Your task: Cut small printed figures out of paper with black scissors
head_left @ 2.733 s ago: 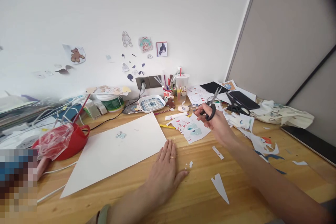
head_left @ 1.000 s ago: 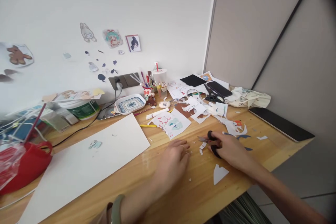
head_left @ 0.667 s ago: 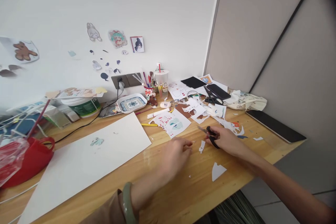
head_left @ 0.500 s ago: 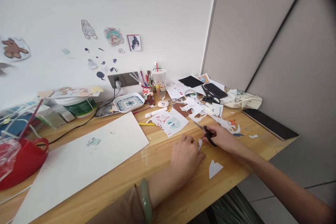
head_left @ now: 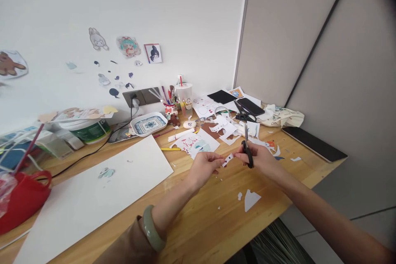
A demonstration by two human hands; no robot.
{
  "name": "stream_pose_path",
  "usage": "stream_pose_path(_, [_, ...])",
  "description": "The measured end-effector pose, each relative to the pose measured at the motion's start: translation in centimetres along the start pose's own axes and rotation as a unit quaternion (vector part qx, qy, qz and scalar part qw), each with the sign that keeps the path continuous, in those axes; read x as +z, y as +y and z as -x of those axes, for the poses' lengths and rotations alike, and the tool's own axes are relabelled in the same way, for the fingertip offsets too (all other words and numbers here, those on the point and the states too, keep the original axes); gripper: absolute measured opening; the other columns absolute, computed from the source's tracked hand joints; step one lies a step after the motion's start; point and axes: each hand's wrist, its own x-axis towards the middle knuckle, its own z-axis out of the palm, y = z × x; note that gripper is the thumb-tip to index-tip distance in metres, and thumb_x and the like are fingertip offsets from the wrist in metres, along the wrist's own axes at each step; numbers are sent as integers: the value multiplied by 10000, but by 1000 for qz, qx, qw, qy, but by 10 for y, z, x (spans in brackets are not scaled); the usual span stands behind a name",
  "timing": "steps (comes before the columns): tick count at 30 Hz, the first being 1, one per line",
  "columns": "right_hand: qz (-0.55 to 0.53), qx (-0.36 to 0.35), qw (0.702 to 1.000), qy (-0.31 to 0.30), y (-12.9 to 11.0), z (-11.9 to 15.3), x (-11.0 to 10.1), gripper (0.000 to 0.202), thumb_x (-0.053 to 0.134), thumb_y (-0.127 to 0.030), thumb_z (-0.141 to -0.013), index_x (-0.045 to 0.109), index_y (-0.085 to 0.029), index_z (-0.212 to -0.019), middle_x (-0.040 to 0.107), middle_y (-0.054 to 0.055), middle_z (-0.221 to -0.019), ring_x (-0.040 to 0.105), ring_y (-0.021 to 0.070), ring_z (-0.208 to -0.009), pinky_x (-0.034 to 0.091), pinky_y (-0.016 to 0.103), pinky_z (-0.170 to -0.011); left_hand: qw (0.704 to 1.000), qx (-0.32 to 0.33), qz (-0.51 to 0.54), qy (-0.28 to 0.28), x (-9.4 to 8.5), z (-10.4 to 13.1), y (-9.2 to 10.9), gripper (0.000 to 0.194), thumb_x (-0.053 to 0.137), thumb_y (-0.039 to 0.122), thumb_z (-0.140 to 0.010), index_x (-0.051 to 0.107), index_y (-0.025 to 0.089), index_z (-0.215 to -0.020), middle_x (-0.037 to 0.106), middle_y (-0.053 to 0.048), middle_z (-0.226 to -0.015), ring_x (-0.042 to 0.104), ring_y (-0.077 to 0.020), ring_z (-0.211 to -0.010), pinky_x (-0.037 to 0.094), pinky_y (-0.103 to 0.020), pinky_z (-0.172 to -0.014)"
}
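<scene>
Left fingers (head_left: 220, 160), right fingers (head_left: 239, 155): pinching strip (head_left: 227, 160); right also gripping scissors (head_left: 250, 154); scraps (head_left: 252, 201) cut near table's (head_left: 198, 227) front edge, dots (head_left: 229, 157) apparently uncut.

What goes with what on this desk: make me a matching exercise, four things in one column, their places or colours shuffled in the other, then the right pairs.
Things
1. Dotted paper strip
2. Silver-bladed scissors
3. Bangle
4. Shallow tray

Places or colours
A. White with blue patterning
B. In the right hand
C. Around the left wrist
D. Pinched by the left hand

Right pairs
1-D
2-B
3-C
4-A
</scene>
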Motion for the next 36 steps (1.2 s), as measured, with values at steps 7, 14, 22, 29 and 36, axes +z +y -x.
stream_pose_path(7, [23, -21, 1000, 6, -11, 4, 5, 149, 618, -296, -636, 530, -179, -667, 550, -21, -612, 526, 129, -570, 407, 224, -515, 998, -12, 57, -6, 0, 0, 2, 223, 517, 298, -717, 651, 142, -801, 655, -67, -765, 570, -144, -679, 444, -235, -567])
stream_pose_path(14, [92, -9, 989, 116, 4, 3, -18, 80, 569, -226, -661, 506, -202, -705, 606, 54, -782, 542, 248, -800, 408, 352, -673, 996, 25, -20, 89, -39, 1, -11, 268, 503, 307, -717, 650, 195, -912, 627, -52, -1017, 531, -204, -960, 430, -285, -750])
stream_pose_path(22, [-175, -51, 933, -309, -27, 57, 89, 326, 599, -214, -704, 478, -209, -1006, 539, 62, -1137, 534, 193, -995, 431, 318, -822, 972, -6, -124, 201, -120, -23, -17, 266, 514, 286, -660, 653, 120, -813, 658, -73, -897, 574, -217, -848, 423, -301, -729])
stream_pose_path(29, [-47, -114, 983, -140, 13, -7, 52, 331, 617, -309, -699, 531, -201, -1000, 588, 77, -1053, 523, 245, -1014, 392, 401, -879, 955, -42, -236, 177, -141, -37, -26, 172, 555, 276, -714, 625, 139, -789, 636, -43, -830, 565, -198, -828, 419, -323, -761])
stream_pose_path(36, [-6, -95, 995, -31, 21, -23, 27, 257, 531, -373, -761, 506, -217, -963, 587, 64, -980, 556, 234, -911, 426, 349, -795, 940, -107, -288, 148, -142, -51, -35, 285, 473, 293, -807, 497, 158, -1057, 514, -74, -1073, 522, -186, -920, 443, -381, -765])
